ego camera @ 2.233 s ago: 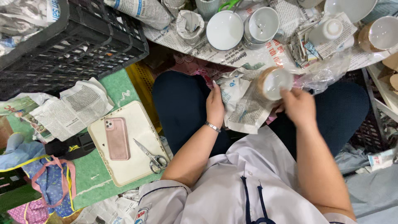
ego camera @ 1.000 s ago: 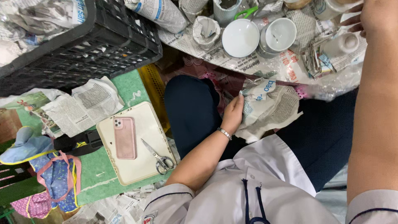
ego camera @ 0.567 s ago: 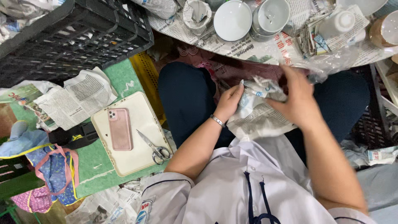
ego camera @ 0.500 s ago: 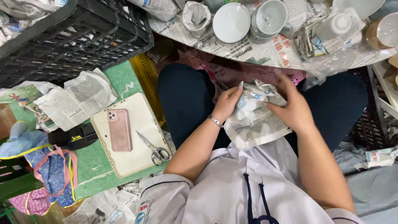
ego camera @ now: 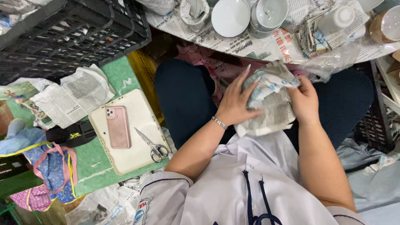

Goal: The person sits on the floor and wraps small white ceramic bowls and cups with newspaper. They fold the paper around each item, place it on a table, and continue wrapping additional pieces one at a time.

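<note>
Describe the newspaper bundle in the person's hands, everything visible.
The newspaper bundle is a crumpled wad of printed grey newsprint with blue and white patches, rounded on top, with a loose flat sheet hanging below. It sits over the lap, below the table edge. The left hand presses its side with spread fingers; the right hand grips the other side. What it wraps is hidden.
</note>
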